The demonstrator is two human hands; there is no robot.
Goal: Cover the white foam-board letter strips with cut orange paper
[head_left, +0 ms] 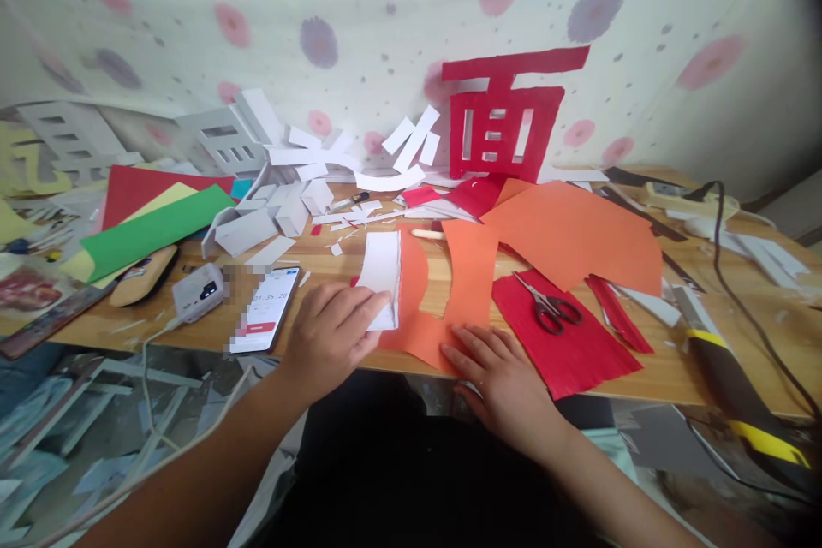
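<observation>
My left hand (337, 334) has its fingers together on the lower part of a white folded piece (382, 261), which stands over the left edge of a cut orange sheet (466, 274). Flat on the lower edge of that orange sheet lies my right hand (504, 381), fingers spread, holding nothing. A curved gap in the orange sheet shows the wooden table (438, 274). To the right, dark-handled scissors (549, 308) rest on red crepe paper (578, 351).
A larger orange sheet (578, 227) lies at the right, near a black-and-yellow tool (738, 394) and a cable. A phone (266, 308) lies left of my left hand. Behind stand a red character (504, 128) and white paper pieces (247, 231). Green paper (157, 231) lies far left.
</observation>
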